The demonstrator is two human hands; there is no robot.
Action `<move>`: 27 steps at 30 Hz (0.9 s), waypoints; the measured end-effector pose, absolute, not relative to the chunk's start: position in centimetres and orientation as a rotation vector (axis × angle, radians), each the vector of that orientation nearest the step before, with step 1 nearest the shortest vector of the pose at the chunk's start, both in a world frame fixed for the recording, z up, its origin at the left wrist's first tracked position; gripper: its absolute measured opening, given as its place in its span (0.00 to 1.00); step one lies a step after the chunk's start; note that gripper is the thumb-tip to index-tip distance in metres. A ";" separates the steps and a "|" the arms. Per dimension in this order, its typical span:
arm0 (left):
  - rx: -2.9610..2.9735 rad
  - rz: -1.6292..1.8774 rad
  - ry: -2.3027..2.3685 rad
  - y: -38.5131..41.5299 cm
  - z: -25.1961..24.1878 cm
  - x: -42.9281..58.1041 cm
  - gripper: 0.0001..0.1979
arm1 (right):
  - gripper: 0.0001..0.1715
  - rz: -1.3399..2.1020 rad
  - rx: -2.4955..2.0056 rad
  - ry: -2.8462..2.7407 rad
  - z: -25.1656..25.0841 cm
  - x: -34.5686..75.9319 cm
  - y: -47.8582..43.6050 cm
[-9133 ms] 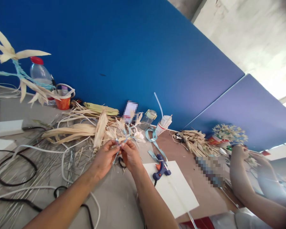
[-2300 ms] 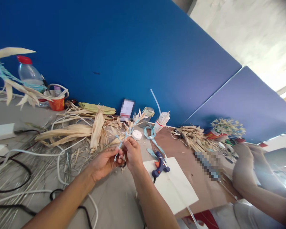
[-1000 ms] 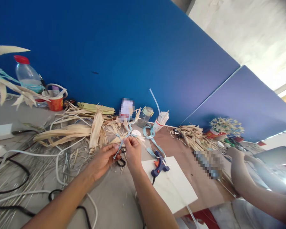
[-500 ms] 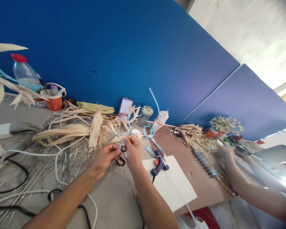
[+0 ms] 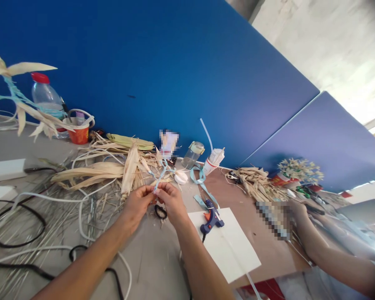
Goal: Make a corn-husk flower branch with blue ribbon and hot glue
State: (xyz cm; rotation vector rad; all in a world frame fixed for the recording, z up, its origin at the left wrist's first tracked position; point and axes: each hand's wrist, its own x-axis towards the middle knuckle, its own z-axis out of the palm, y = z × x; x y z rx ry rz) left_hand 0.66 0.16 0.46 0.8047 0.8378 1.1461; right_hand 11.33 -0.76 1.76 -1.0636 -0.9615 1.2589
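A blue partition (image 5: 175, 75) fills the back of your view, and the table (image 5: 156, 258) spreads below it. At your right, another person's arm (image 5: 328, 250) extends over the table. A heap of dry husks (image 5: 90, 173) lies ahead and to the left, with loose wires (image 5: 65, 208) in front of it. The white sheet (image 5: 234, 250) lies flat to the right of your forearms, the glue gun (image 5: 211, 218) resting near its far edge.

Your 2 hands meet over the middle of the table. Your left hand (image 5: 139, 204) and right hand (image 5: 171, 202) both pinch the lower end of the blue-wrapped sprig (image 5: 162, 170), fingertips close together. The sprig rises from your fingers in front of the husks, its branches tipped with pale petals. Your fingers cover its base, so the exact grip of each is hard to make out. To the right of the sprig sits a small white disc (image 5: 181, 178); smaller still, a black ring (image 5: 160, 211) lies between your wrists and fingertips.
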 end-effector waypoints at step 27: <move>0.693 0.932 0.602 -0.3 0.0 0.5 0.08 | 0.13 1.346 -0.937 -0.731 1.0 12.5 0.3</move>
